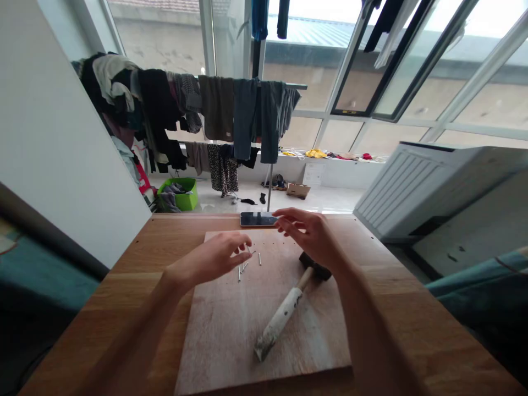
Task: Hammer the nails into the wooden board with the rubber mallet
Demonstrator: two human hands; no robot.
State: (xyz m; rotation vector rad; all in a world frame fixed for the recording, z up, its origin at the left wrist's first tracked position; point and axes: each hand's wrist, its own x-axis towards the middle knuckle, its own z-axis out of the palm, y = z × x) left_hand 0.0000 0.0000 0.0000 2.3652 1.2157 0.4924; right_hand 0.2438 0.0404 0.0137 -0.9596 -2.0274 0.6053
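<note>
Half-curled, the left hand (223,256) hangs over the wooden board (231,330) on the bench (136,286); whether it grips anything, I cannot tell. Loose nails (259,259) lie right by its fingertips, closer to it than to the right hand (307,231). Beyond them, a phone (258,219) sits at the board's far edge. The hammer (282,314) slants away rightward, a wide stretch of board between its handle and the left edge. Its head lies just below the right hand, whose loosely bent fingers show nothing gripped.
</note>
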